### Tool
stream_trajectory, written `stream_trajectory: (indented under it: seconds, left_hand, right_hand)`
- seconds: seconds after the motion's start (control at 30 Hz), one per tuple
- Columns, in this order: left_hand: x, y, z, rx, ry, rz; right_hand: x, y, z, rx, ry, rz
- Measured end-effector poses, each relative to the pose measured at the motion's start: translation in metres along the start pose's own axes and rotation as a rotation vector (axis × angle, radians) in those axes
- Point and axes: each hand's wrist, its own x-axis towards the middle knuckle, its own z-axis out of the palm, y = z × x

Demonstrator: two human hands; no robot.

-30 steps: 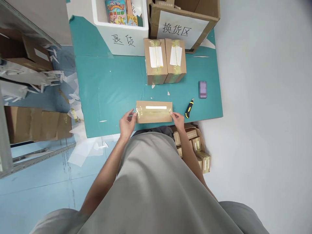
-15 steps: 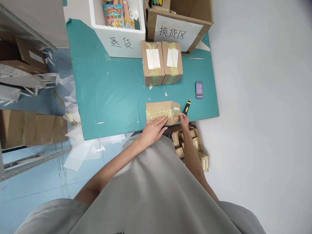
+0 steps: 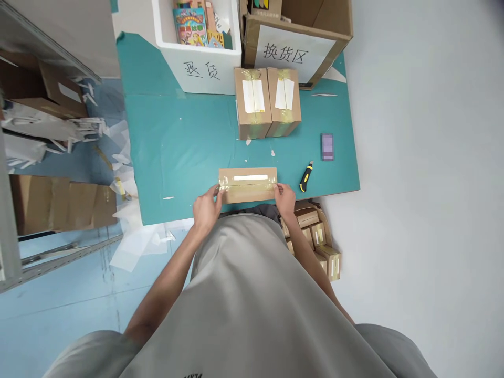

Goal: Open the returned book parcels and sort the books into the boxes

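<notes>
Left hand (image 3: 207, 211): head view, thumb and fingers closed on the left end of the box (image 3: 248, 195). Right hand (image 3: 286, 199) likewise, closed on the right end. Hands well apart, box spanning the gap.

Box lies at the near edge of the green table (image 3: 177, 136), in front of the person's waist; whether it rests on the top or is raised slightly, cannot tell. Long axis runs side to side, one end toward each hand, nearly parallel to the table edge. Tape seam follows the length; a narrow white label (image 3: 251, 177) sits on its far side, also lengthwise. Tape wraps toward both ends.

Containers, far side of table: white tub (image 3: 208, 76) at left, handwritten characters on its front, colourful books (image 3: 191, 26) inside. Beside it a large open carton (image 3: 252, 31), white sign (image 3: 293, 52) on the front; a smaller printed box (image 3: 265, 8) shows inside, rest of the contents hidden. Two taped parcels (image 3: 253, 97) stand side by side before these, touching, labels up.

Below the table's right edge, a bin (image 3: 325, 220) of brown cartons (image 3: 318, 233), packed at differing angles.

Right of the box: knife (image 3: 306, 177), tip away from the person; beyond it a small purple object (image 3: 327, 147), blurred.
</notes>
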Motion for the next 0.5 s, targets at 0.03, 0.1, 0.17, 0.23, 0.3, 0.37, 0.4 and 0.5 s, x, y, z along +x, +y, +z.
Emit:
stream_trajectory:
  seconds: [0.03,0.1,0.17,0.23,0.3,0.37,0.4,0.5]
  left_hand:
    - [0.003,-0.013,0.003,-0.019,0.027,-0.018]
    - [0.008,-0.038,0.008,-0.047,0.089,-0.035]
    - [0.011,-0.061,0.011,-0.075,0.152,-0.057]
    - [0.017,-0.084,0.012,-0.121,0.196,-0.118]
    - [0.026,-0.107,0.012,-0.183,0.216,-0.207]
    - [0.037,-0.128,0.013,-0.247,0.205,-0.296]
    - [0.043,-0.138,0.014,-0.272,0.197,-0.333]
    - [0.056,-0.158,0.018,-0.302,0.165,-0.374]
  right_hand:
    - [-0.004,-0.009,0.003,-0.042,-0.004,-0.044]
    - [-0.010,-0.031,0.005,-0.110,-0.017,-0.114]
    - [-0.017,-0.057,0.003,-0.157,-0.045,-0.188]
    - [-0.026,-0.087,0.000,-0.188,-0.117,-0.282]
    - [-0.038,-0.121,0.002,-0.221,-0.229,-0.388]
    - [-0.051,-0.153,0.012,-0.254,-0.355,-0.490]
    - [-0.057,-0.168,0.020,-0.262,-0.413,-0.533]
    - [-0.071,-0.201,0.044,-0.237,-0.514,-0.596]
